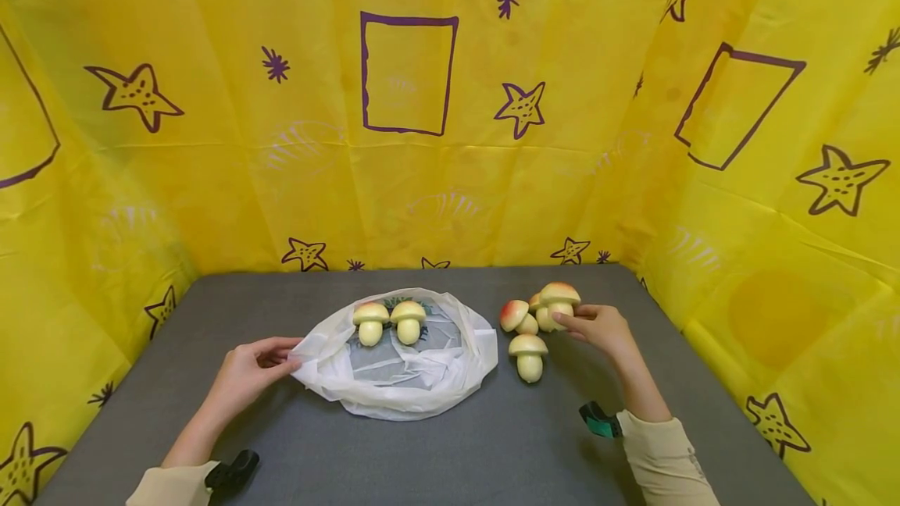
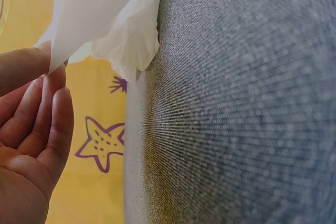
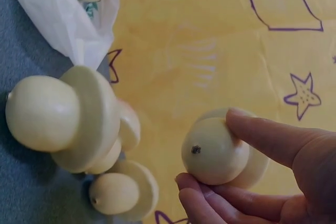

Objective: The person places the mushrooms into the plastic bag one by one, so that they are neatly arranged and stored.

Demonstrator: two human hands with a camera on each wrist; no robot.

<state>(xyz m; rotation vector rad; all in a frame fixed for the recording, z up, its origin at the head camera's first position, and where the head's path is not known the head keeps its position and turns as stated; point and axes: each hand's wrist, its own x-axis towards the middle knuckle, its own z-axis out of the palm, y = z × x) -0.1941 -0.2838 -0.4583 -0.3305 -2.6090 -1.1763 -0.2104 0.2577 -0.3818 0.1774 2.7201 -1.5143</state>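
Note:
A white plastic bag (image 1: 394, 400) lies on the grey table with its mouth spread wide. Two toy mushrooms (image 1: 370, 324) sit side by side within its opening. At the bag's left edge my left hand (image 1: 246, 373) pinches the rim between thumb and fingers; the left wrist view shows the thin plastic (image 2: 100, 19) caught there. My right hand (image 1: 598, 328) grips a toy mushroom (image 1: 560, 297) by its stem, and in the right wrist view this mushroom (image 3: 215, 150) is off the table. Near that hand, other mushrooms (image 1: 529, 358) lie right of the bag.
Yellow cloth walls (image 1: 422, 201) with purple starfish drawings enclose the grey table (image 1: 436, 459) at the back and both sides. A black wrist strap (image 1: 232, 471) shows at the left sleeve, and a black and green one (image 1: 600, 420) at the right.

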